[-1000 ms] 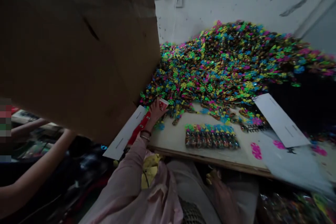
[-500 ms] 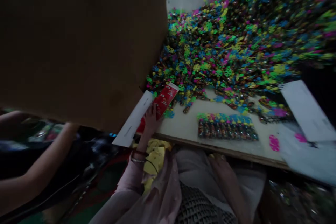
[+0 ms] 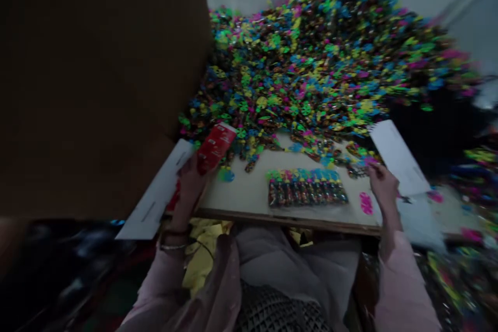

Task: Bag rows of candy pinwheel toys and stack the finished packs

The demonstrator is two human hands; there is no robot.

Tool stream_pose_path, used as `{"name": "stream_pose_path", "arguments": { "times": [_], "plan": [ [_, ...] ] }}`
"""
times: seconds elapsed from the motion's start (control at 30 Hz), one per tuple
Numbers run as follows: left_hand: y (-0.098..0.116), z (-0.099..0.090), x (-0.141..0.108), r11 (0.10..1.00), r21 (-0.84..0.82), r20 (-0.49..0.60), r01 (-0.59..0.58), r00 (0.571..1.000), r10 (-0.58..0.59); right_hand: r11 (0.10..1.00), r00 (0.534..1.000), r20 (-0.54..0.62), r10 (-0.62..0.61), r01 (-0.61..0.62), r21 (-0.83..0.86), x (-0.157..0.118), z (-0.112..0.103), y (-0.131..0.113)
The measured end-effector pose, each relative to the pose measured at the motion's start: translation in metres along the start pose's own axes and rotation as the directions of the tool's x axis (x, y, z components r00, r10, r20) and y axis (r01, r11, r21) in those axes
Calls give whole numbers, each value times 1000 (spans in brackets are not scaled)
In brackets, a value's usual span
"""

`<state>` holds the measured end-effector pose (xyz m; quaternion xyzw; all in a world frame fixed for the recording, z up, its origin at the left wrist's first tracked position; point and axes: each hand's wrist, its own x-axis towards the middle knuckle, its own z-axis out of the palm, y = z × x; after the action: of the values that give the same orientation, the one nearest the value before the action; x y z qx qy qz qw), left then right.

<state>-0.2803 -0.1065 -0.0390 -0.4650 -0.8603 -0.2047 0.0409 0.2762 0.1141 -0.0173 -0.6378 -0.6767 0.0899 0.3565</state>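
**Red card (image 3: pixel 216 146) pinched in left hand (image 3: pixel 189 187) at the foot of the heap**

I have the red card closed between the thumb and fingers of my left hand, raised above the near-left corner of the board, its far end just short of the heap of neon wheel-shaped pieces (image 3: pixel 299 57). The card is glossy, with markings too blurred to read. A long white strip (image 3: pixel 155 197) lies just beside that hand. My right hand (image 3: pixel 383 187) is at the far side of the board, next to a second white strip (image 3: pixel 399 158). Its fingers are curled and close to the strip, but I cannot tell whether they are closed or touching it.

A packed row of the pieces (image 3: pixel 307 188) lies on the pale board (image 3: pixel 249 192), between my hands. A large cardboard sheet (image 3: pixel 97 88) blocks the left of the view and hides whatever is behind it. Yellow wrapping (image 3: pixel 202 254) sits in my lap, below the board's edge. The right edge of the frame is blurred, and the pieces there are hard to make out.
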Motion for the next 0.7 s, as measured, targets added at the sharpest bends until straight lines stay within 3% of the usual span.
{"name": "stream_pose_path", "arguments": {
  "times": [0.1, 0.27, 0.37, 0.5, 0.6, 0.7],
  "plan": [
    [14, -16, -2, 992, 120, -17, -47, 999, 49, 988, 981, 118, -151, 146, 49, -18, 24, -35],
    [33, -22, -1, 990, 137, -57, -22, 998, 30, 941, 947, 129, -295, 265, 208, -47, 41, -118],
    [25, -18, 7, 999, -29, -102, -31, 994, 28, 912, 925, 143, -352, 305, 272, -57, 46, -154],
    [3, -21, 35, 940, -340, -168, -9, 985, -51, 880, 885, 195, -422, 347, 325, -66, 52, -170],
    [-5, -45, 55, 835, -547, -187, 53, 965, -184, 874, 871, 246, -425, 324, 364, -74, 51, -174],
    [18, -78, 50, 686, -725, -145, 64, 959, -243, 856, 927, 266, -265, 99, 508, -91, 43, -190]
  ]
}}
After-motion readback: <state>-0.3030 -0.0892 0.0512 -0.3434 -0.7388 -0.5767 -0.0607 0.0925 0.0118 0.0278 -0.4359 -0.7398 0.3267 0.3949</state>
